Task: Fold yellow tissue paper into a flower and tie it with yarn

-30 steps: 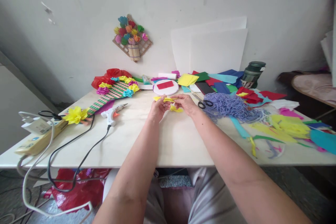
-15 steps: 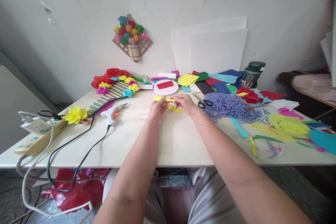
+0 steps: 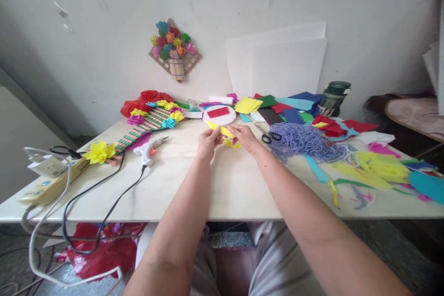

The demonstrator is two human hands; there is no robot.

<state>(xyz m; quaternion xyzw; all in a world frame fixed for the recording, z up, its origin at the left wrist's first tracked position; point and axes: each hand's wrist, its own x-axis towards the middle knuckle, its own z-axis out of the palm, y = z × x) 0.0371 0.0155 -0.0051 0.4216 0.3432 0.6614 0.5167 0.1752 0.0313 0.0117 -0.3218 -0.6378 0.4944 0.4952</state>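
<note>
A narrow strip of yellow crepe paper [image 3: 221, 128] is stretched between my two hands, above the middle of the table. My left hand [image 3: 210, 142] is closed on its left part, thumb and fingers pinching it. At its right end my right hand [image 3: 243, 137] also grips the paper, with the fingertips partly hidden. Just below and behind the hands, more yellow paper [image 3: 231, 144] lies on the tabletop. Beyond them rests a white oval card [image 3: 226, 121] with a red paper rectangle [image 3: 218, 112] on it.
To the left lie a white glue gun [image 3: 147, 150], a flower-trimmed green striped piece [image 3: 145, 125] and a power strip [image 3: 52, 187] with cables. On the right are black-handled scissors [image 3: 271, 137], purple yarn [image 3: 305, 141], paper scraps [image 3: 383, 166] and a dark green bottle [image 3: 333, 98].
The yellow strip has turned: its left end is raised and more of its flat face shows. Both hands have barely moved and keep their hold.
</note>
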